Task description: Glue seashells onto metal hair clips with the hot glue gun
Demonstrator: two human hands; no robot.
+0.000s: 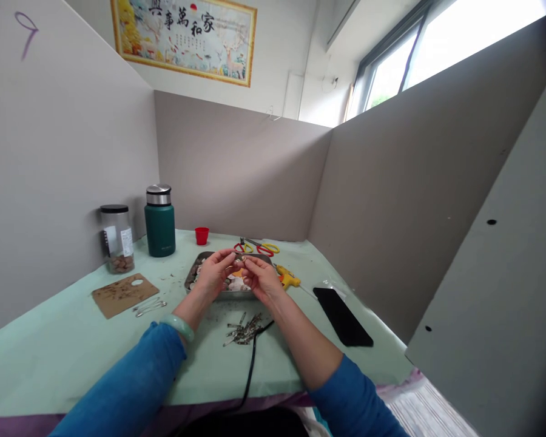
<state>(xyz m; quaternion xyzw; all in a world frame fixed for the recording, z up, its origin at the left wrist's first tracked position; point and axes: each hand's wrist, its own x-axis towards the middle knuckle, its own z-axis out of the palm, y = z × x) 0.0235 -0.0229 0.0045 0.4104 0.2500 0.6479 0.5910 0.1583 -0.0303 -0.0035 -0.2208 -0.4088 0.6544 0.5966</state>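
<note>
My left hand (216, 272) and my right hand (261, 276) meet above a metal tray (236, 296), their fingers pinched around one small item (239, 259). It looks greenish and gold, but it is too small to name. Inside the tray lie several small pale and brown pieces, partly covered by my hands. Just in front of the tray, a pile of small metal pin clasps (244, 331) rests on the cloth, apart from both hands.
Left stand a jar (118, 240), a green flask (159, 221) and stained cardboard (125, 294) beside large safety pins (149, 308). Behind are a red cup (202, 235) and scissors (261, 247). Right lie a yellow glue gun (289, 277) and a black phone (343, 317). A black cable (251, 367) crosses the front.
</note>
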